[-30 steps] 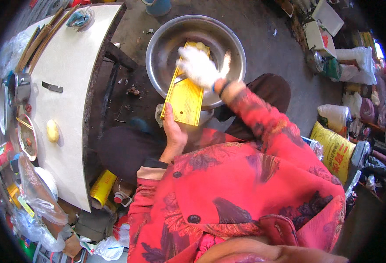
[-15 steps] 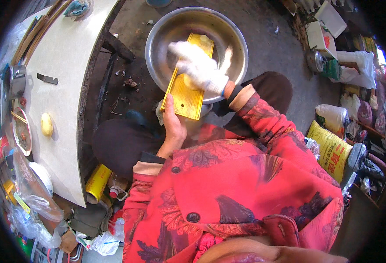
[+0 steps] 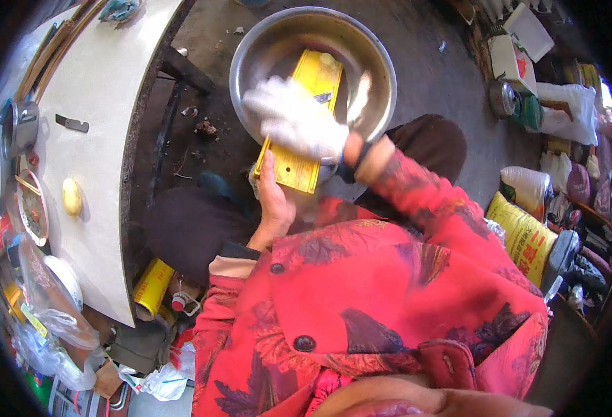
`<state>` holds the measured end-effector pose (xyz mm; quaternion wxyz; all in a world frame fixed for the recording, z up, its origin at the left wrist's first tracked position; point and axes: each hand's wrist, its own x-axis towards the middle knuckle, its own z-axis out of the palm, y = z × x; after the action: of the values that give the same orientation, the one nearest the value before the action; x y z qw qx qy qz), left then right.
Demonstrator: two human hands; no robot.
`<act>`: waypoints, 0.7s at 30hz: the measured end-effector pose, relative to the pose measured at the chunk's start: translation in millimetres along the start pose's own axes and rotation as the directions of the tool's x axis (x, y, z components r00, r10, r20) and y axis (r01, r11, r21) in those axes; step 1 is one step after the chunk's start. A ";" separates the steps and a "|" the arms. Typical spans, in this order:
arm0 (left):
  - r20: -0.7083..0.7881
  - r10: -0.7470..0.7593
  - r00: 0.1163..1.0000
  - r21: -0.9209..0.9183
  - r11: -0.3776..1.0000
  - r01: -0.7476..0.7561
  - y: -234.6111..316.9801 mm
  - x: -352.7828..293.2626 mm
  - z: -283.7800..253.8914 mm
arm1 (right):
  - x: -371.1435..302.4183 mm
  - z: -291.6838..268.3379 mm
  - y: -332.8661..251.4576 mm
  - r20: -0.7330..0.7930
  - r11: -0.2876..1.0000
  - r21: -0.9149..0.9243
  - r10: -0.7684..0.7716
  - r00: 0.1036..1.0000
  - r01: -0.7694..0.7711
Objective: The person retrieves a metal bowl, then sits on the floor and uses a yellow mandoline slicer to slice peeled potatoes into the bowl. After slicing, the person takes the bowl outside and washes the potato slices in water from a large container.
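Observation:
My bare left hand (image 3: 275, 205) grips the lower end of a yellow slicer (image 3: 296, 172), thumb along its left edge. The slicer leans into a wide metal basin (image 3: 383, 90), and its blade (image 3: 325, 96) shows in the upper half. Over the slicer's middle, my right hand (image 3: 295, 121) in a white glove is closed, palm down, and blurred by motion. What it presses is hidden now; half a second ago a pale yellow piece of potato showed under the palm. Pale slices (image 3: 361, 94) lie against the basin's right side. A peeled potato (image 3: 72, 197) rests on the table.
The pale table (image 3: 104, 139) on the left holds a dark knife blade (image 3: 72, 124), a metal pot (image 3: 21, 130) and a bowl with chopsticks (image 3: 32, 208). A yellow tube (image 3: 154, 286) lies below its edge. Sacks (image 3: 521, 238) and boxes stand at the right.
My right hand has slid down the slicer toward my left hand, uncovering the blade. My left hand keeps its hold on the slicer's lower end.

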<state>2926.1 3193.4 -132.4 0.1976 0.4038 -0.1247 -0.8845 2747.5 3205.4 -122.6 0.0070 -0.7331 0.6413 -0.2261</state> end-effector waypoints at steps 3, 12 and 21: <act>0.044 0.003 0.999 0.008 1.000 -0.003 0.4 3.1 -1.0 | -6.5 20.5 55.0 -0.200 0.919 -0.198 0.302 0.932 -0.340; 0.063 0.018 0.998 0.016 1.000 -0.019 -0.3 3.5 -2.3 | -11.0 17.7 44.8 -0.044 0.969 -0.107 0.218 0.975 -0.222; 0.058 0.043 0.997 0.040 0.998 -0.046 0.4 3.6 -2.2 | -8.8 12.9 21.8 0.036 0.979 0.190 0.071 0.997 -0.076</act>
<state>2925.7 3191.3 -136.0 0.2051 0.3793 -0.1576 -0.8884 2730.7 3206.2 -143.6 0.0954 -0.7081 0.6430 -0.2756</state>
